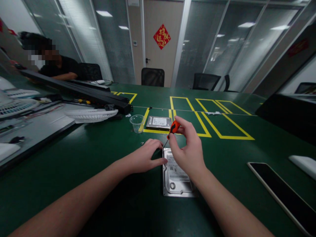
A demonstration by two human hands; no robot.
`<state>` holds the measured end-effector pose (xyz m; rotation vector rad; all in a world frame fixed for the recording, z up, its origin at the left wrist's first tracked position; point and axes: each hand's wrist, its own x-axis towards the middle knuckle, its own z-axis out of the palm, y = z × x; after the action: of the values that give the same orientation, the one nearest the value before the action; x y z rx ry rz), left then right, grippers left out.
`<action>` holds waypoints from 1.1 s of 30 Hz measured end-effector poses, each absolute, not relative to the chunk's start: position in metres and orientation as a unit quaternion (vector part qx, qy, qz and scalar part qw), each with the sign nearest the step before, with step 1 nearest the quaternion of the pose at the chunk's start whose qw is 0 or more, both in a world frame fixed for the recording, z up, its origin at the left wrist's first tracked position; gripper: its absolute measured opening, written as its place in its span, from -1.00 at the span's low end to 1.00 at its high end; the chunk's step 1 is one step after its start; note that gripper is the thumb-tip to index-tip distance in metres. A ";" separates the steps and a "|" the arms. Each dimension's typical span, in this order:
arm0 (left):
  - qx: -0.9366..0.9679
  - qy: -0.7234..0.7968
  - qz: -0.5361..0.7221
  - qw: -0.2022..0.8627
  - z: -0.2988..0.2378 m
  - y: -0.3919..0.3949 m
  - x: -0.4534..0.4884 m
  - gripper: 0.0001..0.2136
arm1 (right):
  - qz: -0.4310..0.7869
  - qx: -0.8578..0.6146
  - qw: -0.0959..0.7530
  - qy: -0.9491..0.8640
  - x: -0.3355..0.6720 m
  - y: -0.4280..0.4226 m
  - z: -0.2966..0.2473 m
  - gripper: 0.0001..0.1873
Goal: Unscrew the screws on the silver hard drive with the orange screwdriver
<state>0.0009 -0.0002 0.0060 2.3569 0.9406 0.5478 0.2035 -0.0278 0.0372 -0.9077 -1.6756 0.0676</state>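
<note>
A silver hard drive [174, 177] lies label up on the green table in front of me. My right hand [189, 148] is closed around the handle of a small orange and black screwdriver [174, 127]. The thin shaft slants down to the drive's far left corner, where the tip meets it. My left hand [150, 156] holds the drive's left edge, the thumb on its top and the fingers curled by the tip. Part of the drive's right side is hidden under my right hand. Small screws [142, 143] seem to lie left of the corner.
A second hard drive [159, 122] sits inside yellow tape beyond my hands, beside a clear plastic cup [137, 123]. At right lies a phone-like dark slab [278, 187]. Fan parts [91, 114] and long black bars [98, 92] crowd the left, where another person [59, 67] sits.
</note>
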 end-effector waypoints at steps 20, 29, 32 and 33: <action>0.874 0.347 0.214 0.264 0.005 0.000 0.001 -0.72 | 0.038 -0.387 0.569 -0.725 0.204 -0.027 0.038 -0.37; 0.875 0.347 0.206 0.266 0.004 0.001 0.001 -0.72 | 0.068 -0.380 0.569 -0.726 0.204 -0.028 0.035 -0.33; 0.877 0.344 0.209 0.263 0.004 0.001 0.000 -0.71 | 0.058 -0.381 0.567 -0.728 0.204 -0.026 0.034 -0.34; 0.877 0.343 0.210 0.262 0.004 0.000 0.000 -0.71 | 0.049 -0.385 0.568 -0.726 0.204 -0.026 0.035 -0.35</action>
<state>0.0002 0.0004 0.0039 2.3731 0.9283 0.5683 0.2041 -0.0263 0.0348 -0.9036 -1.7049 0.1141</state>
